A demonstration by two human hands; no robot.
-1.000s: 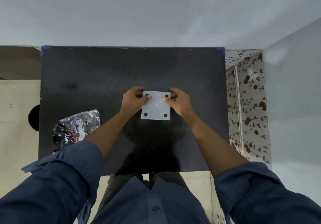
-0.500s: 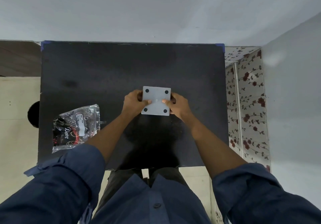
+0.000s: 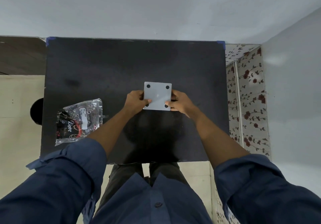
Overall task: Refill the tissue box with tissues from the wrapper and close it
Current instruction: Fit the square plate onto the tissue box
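Note:
A square white tissue box (image 3: 157, 95) sits upside down on the black table (image 3: 104, 71), its flat base with round black pads at the corners facing up. My left hand (image 3: 136, 102) grips its near left side, thumb on the base by the near left pad. My right hand (image 3: 180, 102) grips its near right side, thumb over the near right pad. The clear tissue wrapper (image 3: 79, 121), printed black and red with the word Dove, lies flat at the table's left front, apart from both hands. No tissues are visible.
A pale wall rises behind the table. A floral-patterned cover (image 3: 246, 98) stands close along the table's right edge. A dark round object (image 3: 37, 110) shows on the floor left of the table.
Both hands have slid from the far corners of the box's base to its near corners. The wrapper has not moved.

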